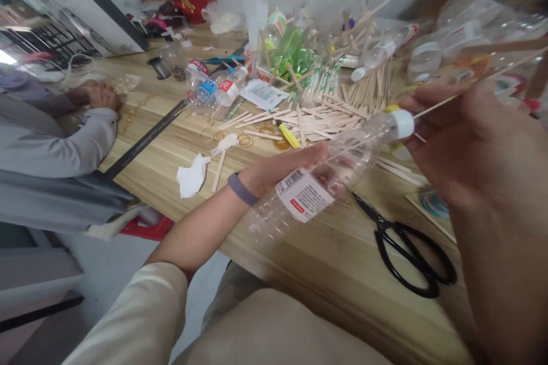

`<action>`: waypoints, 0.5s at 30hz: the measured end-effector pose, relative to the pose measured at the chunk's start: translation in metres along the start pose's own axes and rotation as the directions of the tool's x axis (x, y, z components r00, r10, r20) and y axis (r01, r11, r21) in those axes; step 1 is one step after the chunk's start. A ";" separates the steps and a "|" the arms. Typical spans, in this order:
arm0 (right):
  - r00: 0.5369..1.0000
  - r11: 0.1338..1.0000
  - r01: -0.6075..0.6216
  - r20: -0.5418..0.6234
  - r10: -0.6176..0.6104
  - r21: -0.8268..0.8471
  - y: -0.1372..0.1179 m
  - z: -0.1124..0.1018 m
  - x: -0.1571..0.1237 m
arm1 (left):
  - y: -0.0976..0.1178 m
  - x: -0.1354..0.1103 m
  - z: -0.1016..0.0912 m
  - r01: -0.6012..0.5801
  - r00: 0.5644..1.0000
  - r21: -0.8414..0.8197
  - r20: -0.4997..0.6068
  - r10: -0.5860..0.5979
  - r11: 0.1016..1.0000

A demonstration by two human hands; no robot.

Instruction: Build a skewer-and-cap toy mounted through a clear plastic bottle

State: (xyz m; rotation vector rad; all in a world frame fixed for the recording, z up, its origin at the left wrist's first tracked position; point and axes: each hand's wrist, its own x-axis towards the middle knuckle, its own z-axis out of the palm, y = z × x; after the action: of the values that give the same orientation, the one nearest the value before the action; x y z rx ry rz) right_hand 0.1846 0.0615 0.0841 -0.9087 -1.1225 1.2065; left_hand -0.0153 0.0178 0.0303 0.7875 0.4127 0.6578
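Note:
My left hand [295,162] is wrapped round a clear plastic bottle [269,218] with a white label and a white cap [403,124]. The bottle is tilted above the table, cap end up and to the right. A thin wooden stick [440,104] runs through the cap; part of it shows inside the bottle and its other end reaches far right. On the stick, just beyond the cap, my right hand [466,131] is closed in a pinch. Black-handled scissors [411,256] lie on the table below the right hand.
Behind the bottle lies a heap of flat wooden sticks [325,117] with a yellow cutter [287,134]. Further back stand green bottle pieces [293,48] and labelled bottles [226,88]. Crumpled tissue [192,175] lies left. Another person's hands [98,94] rest at the far left table.

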 end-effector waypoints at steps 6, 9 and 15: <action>0.998 1.000 -0.025 0.063 0.024 0.001 0.006 0.009 -0.005 | -0.002 -0.002 0.003 0.024 0.998 0.013 -0.052 -0.023 1.000; 0.994 0.995 -0.104 0.039 0.104 -0.004 0.006 0.009 -0.005 | -0.002 -0.003 0.002 0.069 0.993 0.053 -0.098 -0.063 0.996; 0.992 0.992 -0.120 -0.036 0.122 0.051 0.009 0.007 0.000 | -0.003 -0.002 0.004 0.063 0.990 0.053 -0.128 -0.056 0.997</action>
State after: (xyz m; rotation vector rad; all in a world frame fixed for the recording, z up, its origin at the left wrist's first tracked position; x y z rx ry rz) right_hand 0.1762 0.0624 0.0774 -0.9701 -1.0148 1.3037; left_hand -0.0133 0.0133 0.0306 0.7867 0.5700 0.6446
